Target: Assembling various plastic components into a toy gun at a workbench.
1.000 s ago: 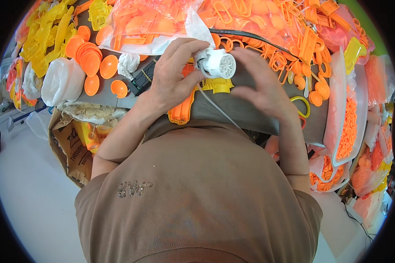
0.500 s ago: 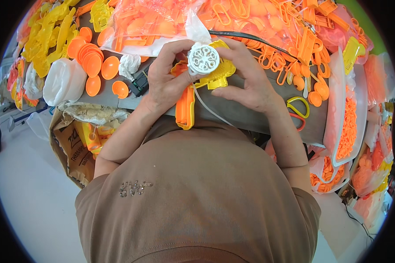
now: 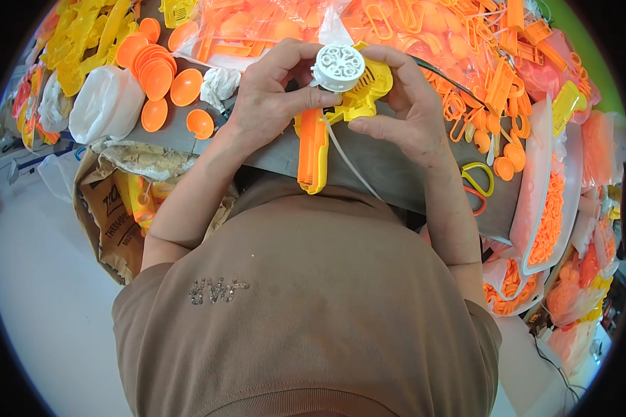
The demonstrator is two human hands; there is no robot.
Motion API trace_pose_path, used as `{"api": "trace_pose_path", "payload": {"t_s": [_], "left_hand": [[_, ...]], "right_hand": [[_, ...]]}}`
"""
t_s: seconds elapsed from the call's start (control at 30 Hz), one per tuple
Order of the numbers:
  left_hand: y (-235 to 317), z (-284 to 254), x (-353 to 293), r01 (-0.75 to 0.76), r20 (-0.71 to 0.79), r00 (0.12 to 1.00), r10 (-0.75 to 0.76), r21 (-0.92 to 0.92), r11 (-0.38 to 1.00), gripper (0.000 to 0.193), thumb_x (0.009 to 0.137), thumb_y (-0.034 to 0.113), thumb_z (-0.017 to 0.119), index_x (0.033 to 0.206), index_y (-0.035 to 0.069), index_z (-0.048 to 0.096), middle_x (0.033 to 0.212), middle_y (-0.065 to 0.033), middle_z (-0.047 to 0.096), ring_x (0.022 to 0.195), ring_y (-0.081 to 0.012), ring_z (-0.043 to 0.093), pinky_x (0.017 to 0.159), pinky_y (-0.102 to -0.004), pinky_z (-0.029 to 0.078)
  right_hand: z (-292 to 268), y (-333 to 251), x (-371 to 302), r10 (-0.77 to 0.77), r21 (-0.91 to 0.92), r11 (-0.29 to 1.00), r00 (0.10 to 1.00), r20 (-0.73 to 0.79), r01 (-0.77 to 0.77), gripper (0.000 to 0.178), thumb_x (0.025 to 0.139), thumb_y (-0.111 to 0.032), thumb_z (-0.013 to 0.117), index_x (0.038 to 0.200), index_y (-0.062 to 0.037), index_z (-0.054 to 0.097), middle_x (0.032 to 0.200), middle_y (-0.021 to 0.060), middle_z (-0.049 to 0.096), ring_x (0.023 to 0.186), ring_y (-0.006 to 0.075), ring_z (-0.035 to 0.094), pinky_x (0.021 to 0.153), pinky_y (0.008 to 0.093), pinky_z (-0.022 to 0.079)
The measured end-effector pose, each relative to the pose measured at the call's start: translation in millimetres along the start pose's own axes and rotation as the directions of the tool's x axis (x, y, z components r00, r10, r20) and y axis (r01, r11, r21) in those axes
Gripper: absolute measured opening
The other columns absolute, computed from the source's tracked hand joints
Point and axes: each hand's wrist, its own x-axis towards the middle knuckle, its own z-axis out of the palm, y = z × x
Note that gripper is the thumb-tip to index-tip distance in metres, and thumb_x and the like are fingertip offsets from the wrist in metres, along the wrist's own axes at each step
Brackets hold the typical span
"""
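Between my hands, over the near part of the table, is a toy gun with a yellow shell [image 3: 373, 82] and an orange handle insert [image 3: 310, 148] pointing down toward me. A round white part [image 3: 340, 67] with a cut-out pattern sits at its top, face up. My left hand [image 3: 268, 101] grips the gun beside this part, thumb across it just below. With fingers at the shell's upper right and thumb near its lower edge, my right hand [image 3: 416, 115] holds the other side. A thin white tube [image 3: 346, 159] hangs from the gun toward my lap. Some left fingers are hidden behind it.
Orange scoop-like cups [image 3: 157, 78] and a white plastic tub [image 3: 106, 104] lie left. Bagged orange parts [image 3: 257, 28] fill the back. Scissors [image 3: 478, 182] lie right, near a bin of small orange pieces [image 3: 549, 219]. A paper sack [image 3: 104, 208] stands at lower left.
The view has shifted slightly. The gun and both hands appear a little higher and further right in the picture. My left thumb now lies further across the gun, below the white part.
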Motion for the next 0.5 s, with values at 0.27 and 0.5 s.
{"api": "trace_pose_path", "payload": {"t_s": [0.27,0.5], "left_hand": [[9,-5,6,-0.096,0.039,0.995,0.089,0.268,0.959,0.042,0.068,0.008,0.077,0.106,0.000,0.061,0.084,-0.0021,0.054,0.075,-0.0095,0.052,0.067,-0.0232,0.046],[17,-8,6,-0.192,0.092,0.981,0.169,0.433,0.881,0.042,0.068,0.010,0.077,0.106,0.002,0.062,0.083,-0.0041,0.054,0.075,-0.0131,0.055,0.066,-0.0249,0.047]], "right_hand": [[0,7,8,-0.001,0.234,0.972,1.000,-0.021,0.006,0.073,0.068,0.001,0.075,0.131,-0.0036,0.038,0.122,0.0087,0.049,0.114,0.0197,0.050,0.094,0.0372,0.046],[1,5,8,-0.004,0.226,0.974,1.000,-0.017,0.008,0.076,0.067,0.002,0.075,0.132,-0.0028,0.036,0.125,0.0094,0.048,0.116,0.0203,0.049,0.094,0.0372,0.046]]}}
